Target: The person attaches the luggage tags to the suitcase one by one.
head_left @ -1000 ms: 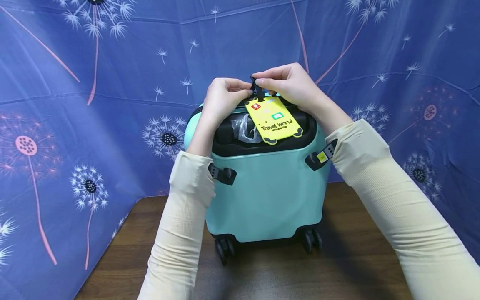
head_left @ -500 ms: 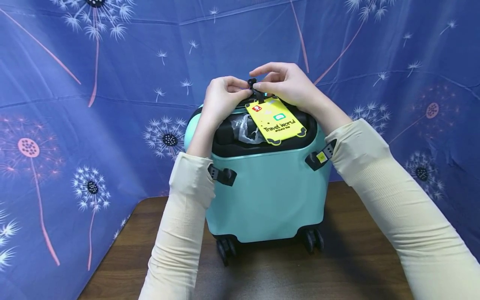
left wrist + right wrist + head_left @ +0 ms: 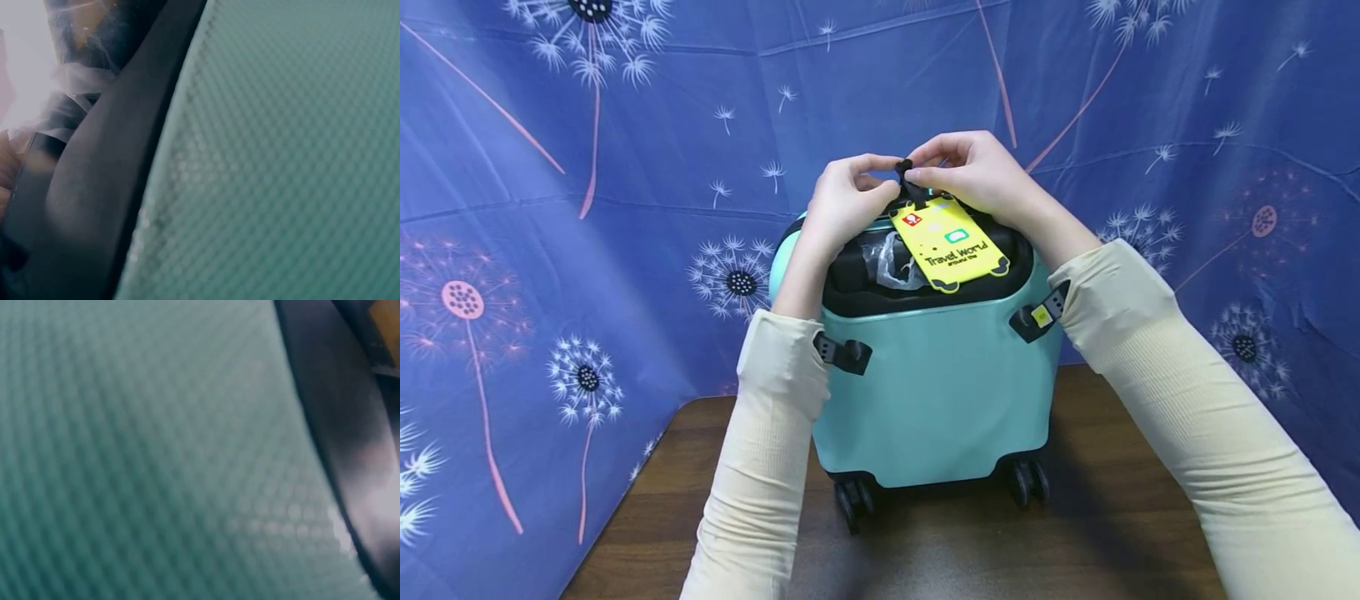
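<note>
A teal suitcase [image 3: 936,392] stands upright on its wheels, its dark textured shell edge filling both wrist views. Over its black top panel lies a yellow luggage tag [image 3: 953,246] printed "Travel World". The tag's black strap [image 3: 904,171] rises in a small loop above the panel. From the left, my left hand [image 3: 842,196] holds the loop between thumb and index finger. My right hand [image 3: 981,171] pinches the strap from the other side with thumb and fingertips. What the strap runs round is hidden behind the hands and tag.
Clear plastic wrap [image 3: 893,260] covers part of the black top handle area beside the tag. The suitcase stands on a brown wooden table [image 3: 925,550]. A blue dandelion-patterned cloth [image 3: 730,108] hangs close behind and to the left.
The right fingers spread off the strap half a second ago and have closed back on it, a little lower. The strap end has bent into a loop. The tag shifted slightly; the suitcase stayed put.
</note>
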The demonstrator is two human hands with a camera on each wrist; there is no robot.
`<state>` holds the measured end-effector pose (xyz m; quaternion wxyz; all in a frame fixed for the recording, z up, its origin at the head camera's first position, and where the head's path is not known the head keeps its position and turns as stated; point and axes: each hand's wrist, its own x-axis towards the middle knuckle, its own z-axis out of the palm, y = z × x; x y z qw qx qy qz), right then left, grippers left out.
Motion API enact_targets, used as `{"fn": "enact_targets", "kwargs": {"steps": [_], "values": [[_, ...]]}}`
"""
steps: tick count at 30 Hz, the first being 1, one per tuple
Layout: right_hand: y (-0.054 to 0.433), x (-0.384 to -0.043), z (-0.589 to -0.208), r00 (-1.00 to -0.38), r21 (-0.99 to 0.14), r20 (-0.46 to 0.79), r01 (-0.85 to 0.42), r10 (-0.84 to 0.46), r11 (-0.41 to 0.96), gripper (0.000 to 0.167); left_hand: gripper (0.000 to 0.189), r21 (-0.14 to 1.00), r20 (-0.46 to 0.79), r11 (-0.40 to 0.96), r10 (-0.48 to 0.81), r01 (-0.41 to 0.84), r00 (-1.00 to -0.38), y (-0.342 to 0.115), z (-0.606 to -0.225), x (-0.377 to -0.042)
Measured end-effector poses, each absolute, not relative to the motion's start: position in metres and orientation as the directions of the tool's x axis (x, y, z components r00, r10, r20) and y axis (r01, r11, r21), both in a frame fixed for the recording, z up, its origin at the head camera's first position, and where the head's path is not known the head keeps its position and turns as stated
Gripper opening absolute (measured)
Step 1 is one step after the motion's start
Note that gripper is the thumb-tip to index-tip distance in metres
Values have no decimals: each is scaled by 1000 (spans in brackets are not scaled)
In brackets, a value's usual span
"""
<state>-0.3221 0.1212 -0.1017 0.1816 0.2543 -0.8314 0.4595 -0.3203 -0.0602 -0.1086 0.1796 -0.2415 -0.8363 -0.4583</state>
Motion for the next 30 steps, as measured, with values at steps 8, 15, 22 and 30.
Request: {"fn": "enact_targets", "kwargs": {"steps": [8, 15, 22, 30], "values": [[120, -322, -101, -800, -660, 544, -595, -254, 459, 26, 49, 659, 490, 507, 271, 555, -829, -61, -107, -320], [121, -322, -103, -783, -646, 570, -614, -248, 453, 21, 47, 645, 488, 524, 278, 556, -828, -61, -108, -319], [123, -320, -106, -763, -640, 606, -636, -226, 431, 17, 47, 606, 462, 590, 284, 533, -840, -58, -108, -319], [124, -317, -104, -768, -675, 609, -632, -196, 381, 18, 48, 604, 425, 608, 303, 516, -853, -58, -105, -316]]}}
